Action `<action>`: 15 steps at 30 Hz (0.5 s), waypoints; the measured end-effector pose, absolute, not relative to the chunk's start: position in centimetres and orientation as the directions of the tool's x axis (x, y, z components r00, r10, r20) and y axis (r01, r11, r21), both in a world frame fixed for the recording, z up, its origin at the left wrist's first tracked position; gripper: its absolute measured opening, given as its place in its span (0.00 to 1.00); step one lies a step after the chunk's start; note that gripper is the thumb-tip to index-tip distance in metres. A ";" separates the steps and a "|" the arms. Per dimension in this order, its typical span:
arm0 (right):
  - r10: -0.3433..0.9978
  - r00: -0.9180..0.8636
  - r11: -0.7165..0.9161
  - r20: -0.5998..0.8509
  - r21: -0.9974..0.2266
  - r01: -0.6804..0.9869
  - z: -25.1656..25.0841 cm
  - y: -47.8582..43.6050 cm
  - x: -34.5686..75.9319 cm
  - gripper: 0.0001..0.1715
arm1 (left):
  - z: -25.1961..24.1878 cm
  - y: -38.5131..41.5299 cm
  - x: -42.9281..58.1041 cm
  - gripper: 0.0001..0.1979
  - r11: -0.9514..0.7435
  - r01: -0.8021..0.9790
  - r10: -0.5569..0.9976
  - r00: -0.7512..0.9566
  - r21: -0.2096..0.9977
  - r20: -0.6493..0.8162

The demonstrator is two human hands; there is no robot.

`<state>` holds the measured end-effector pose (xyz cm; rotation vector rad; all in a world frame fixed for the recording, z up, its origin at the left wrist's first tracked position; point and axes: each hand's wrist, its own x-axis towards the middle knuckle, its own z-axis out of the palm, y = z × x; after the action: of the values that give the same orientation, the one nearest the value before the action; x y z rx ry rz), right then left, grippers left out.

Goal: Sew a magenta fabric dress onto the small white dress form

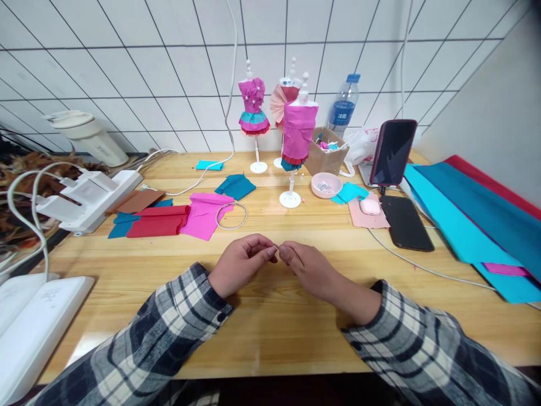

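Over the middle of the wooden table, my left hand [247, 260] and my right hand [310, 268] meet fingertip to fingertip. Both are closed in a pinch around a tiny, thin item that I cannot make out. Just beyond them stands a small white dress form [289, 198] wrapped in magenta crepe paper [300, 129], with a red and teal ruffle at its lower edge. Behind it are two more forms, one in a magenta dress [253, 101] with a tiered skirt, the other with a pink pleated fan [278, 104]. A pink bowl [326, 185] holds small beads.
Folded red paper [158, 221], magenta paper [205, 217] and a wire ring [220, 221] lie left of centre. A power strip [91, 200] sits far left. Rightward are a cardboard box [325, 155], an upright phone [395, 152], a flat black phone [408, 223], a cable and large coloured sheets [465, 214].
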<state>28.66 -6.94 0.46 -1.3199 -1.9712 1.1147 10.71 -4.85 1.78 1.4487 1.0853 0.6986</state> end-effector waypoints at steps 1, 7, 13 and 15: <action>0.918 -0.395 0.191 -0.031 -0.839 0.509 0.5 -6.8 28.8 0.23 | 1.8 -4.8 10.7 0.15 0.066 0.234 0.905 0.395 0.970 -0.157; 0.972 -0.230 0.154 -0.044 -0.619 0.770 0.8 -4.9 31.8 0.21 | 1.6 -4.7 10.6 0.17 0.064 0.197 0.929 0.346 0.978 -0.131; 0.970 -0.230 0.244 0.081 -0.402 0.883 0.8 -4.4 32.9 0.12 | 1.3 -4.8 10.5 0.20 0.081 0.161 0.934 0.333 0.984 -0.132; 0.938 -0.280 0.344 0.203 -0.464 0.816 1.0 -4.9 32.3 0.16 | 1.3 -4.9 10.5 0.21 0.102 0.148 0.927 0.346 0.984 -0.148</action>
<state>32.29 -4.89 1.04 -1.5350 -2.1749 0.3751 10.48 -4.85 1.31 1.3559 1.0829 0.7846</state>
